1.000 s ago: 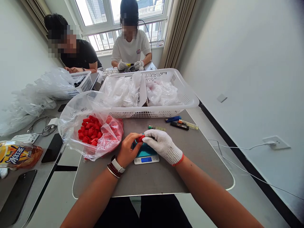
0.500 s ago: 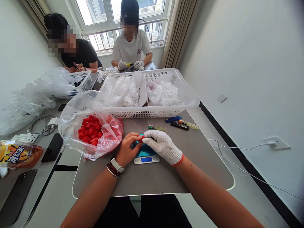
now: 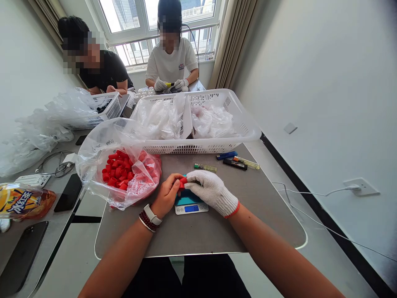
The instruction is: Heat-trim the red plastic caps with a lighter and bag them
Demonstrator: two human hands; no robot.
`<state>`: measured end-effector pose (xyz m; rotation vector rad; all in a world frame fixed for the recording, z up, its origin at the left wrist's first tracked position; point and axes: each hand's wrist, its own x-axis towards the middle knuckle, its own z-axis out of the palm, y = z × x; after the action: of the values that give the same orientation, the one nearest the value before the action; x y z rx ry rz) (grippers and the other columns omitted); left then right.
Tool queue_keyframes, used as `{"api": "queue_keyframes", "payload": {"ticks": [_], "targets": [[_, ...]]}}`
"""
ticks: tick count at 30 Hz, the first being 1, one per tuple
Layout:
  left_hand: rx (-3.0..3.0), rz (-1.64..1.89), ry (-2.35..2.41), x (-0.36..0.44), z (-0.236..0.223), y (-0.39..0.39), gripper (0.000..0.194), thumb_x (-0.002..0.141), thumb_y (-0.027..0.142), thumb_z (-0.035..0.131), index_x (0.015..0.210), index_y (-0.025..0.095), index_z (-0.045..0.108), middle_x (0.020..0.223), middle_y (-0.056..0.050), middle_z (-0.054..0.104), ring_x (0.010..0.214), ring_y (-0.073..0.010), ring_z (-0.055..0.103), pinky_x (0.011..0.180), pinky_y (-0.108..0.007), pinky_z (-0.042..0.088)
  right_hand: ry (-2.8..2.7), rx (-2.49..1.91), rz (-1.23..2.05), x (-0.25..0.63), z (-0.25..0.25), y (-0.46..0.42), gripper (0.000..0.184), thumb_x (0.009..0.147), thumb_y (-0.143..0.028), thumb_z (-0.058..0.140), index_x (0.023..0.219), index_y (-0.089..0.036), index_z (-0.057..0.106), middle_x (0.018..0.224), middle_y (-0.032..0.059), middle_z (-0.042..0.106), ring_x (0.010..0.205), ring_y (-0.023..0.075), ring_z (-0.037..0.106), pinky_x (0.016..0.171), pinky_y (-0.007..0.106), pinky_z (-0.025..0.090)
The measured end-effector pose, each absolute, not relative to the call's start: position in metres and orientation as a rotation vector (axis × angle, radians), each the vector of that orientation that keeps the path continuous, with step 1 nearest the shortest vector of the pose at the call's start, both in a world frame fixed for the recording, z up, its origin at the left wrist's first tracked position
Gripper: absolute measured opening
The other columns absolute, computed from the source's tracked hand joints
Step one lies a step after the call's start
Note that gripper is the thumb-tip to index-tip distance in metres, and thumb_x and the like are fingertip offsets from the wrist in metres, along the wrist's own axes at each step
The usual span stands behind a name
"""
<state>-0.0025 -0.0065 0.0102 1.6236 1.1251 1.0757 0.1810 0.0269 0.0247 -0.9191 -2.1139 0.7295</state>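
Above a small digital scale (image 3: 191, 208) with a teal plate, my two hands meet around red plastic caps (image 3: 182, 184). At least two red pieces seem to show between the fingers, though the fingers partly cover them. My left hand (image 3: 168, 193), bare with a watch and beads at the wrist, is closed on them from the left. From the right, my right hand (image 3: 209, 190), in a white knit glove, pinches at the same red pieces. A clear plastic bag (image 3: 89, 165) full of similar red caps lies open left of my hands.
Behind stands a large white basket (image 3: 198, 147) holding crumpled plastic bags. A green-ended pen-like item (image 3: 205, 167) and several lighters or markers (image 3: 235, 164) lie to the right. Phones (image 3: 23, 256), a drink bottle (image 3: 27, 201) and cables occupy the left table. Two people sit opposite.
My left fingers have shifted and curled, and more red shows between my hands now. The person at the far left has moved their hands.
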Motion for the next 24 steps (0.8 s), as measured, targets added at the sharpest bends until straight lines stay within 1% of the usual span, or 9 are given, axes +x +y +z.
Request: {"api": "queue_keyframes", "payload": {"ticks": [2,5,7,11,16,19,22,24], "targets": [[1.663,1.086,1.118,-0.0022,0.0085,-0.0061,0.032,0.101,0.042,0.042,0.11,0.016,0.057,0.082,-0.002,0.062,0.066,-0.0119,0.056,0.062,-0.025,0.048,-2.101,-0.914,0.719,0.1819,0.0243,0.0269,0.015,0.09,-0.021,0.061,0.075,-0.02,0.066,0.077,-0.0001,0.067,0.073,0.0137,0.06,0.073,0.026,0.045],[1.842,1.194,1.118,-0.0009,0.0061,-0.0044,0.024,0.098,0.034,0.051,0.114,0.018,0.058,0.096,-0.005,0.066,0.079,-0.0138,0.061,0.071,-0.027,0.051,-2.079,-0.924,0.723,0.1839,0.0233,0.0272,0.013,0.089,-0.021,0.063,0.076,-0.02,0.065,0.079,-0.0004,0.067,0.074,0.0138,0.061,0.073,0.026,0.045],[1.954,1.268,1.118,0.0,0.0051,-0.0026,0.021,0.096,0.028,0.055,0.114,0.02,0.06,0.1,-0.005,0.067,0.083,-0.0141,0.061,0.071,-0.026,0.05,-2.068,-0.938,0.725,0.1847,0.0226,0.0275,0.012,0.089,-0.022,0.063,0.077,-0.02,0.065,0.08,-0.0005,0.068,0.074,0.0141,0.061,0.073,0.026,0.045],[2.034,1.32,1.113,-0.0003,0.0047,-0.0001,0.018,0.093,0.02,0.059,0.111,0.021,0.062,0.1,-0.004,0.067,0.082,-0.013,0.061,0.067,-0.024,0.049,-2.09,-0.95,0.732,0.1843,0.0221,0.0282,0.015,0.09,-0.023,0.061,0.076,-0.021,0.063,0.078,-0.0003,0.066,0.073,0.0143,0.06,0.071,0.027,0.045],[2.092,1.312,1.162,-0.0004,0.0048,-0.002,0.019,0.091,0.018,0.061,0.11,0.02,0.061,0.099,-0.005,0.067,0.083,-0.0144,0.06,0.069,-0.025,0.049,-2.1,-0.957,0.768,0.1837,0.0232,0.0279,0.019,0.092,-0.026,0.059,0.075,-0.02,0.062,0.077,-0.0001,0.065,0.071,0.0138,0.058,0.07,0.027,0.044],[2.184,1.27,1.207,0.0009,0.0059,-0.0033,0.021,0.092,0.017,0.057,0.113,0.018,0.059,0.1,-0.007,0.066,0.088,-0.0172,0.06,0.074,-0.03,0.051,-2.126,-0.95,0.745,0.1841,0.0221,0.0277,0.019,0.094,-0.03,0.057,0.079,-0.02,0.065,0.08,0.001,0.067,0.074,0.0145,0.06,0.072,0.027,0.045],[2.279,1.214,1.238,0.0019,0.0067,-0.0029,0.017,0.091,0.016,0.054,0.108,0.017,0.058,0.099,-0.008,0.065,0.093,-0.0201,0.06,0.083,-0.035,0.051,-2.186,-0.954,0.652,0.1845,0.0202,0.0279,0.021,0.094,-0.032,0.058,0.08,-0.02,0.066,0.081,0.0017,0.068,0.075,0.0151,0.06,0.073,0.027,0.044],[2.31,1.2,1.258,0.002,0.0063,-0.0017,0.015,0.091,0.015,0.054,0.105,0.018,0.058,0.098,-0.007,0.064,0.093,-0.0204,0.059,0.084,-0.036,0.051,-2.202,-0.961,0.587,0.1846,0.0192,0.0282,0.022,0.094,-0.033,0.058,0.078,-0.02,0.066,0.079,0.0018,0.068,0.073,0.015,0.06,0.072,0.027,0.044]]}}
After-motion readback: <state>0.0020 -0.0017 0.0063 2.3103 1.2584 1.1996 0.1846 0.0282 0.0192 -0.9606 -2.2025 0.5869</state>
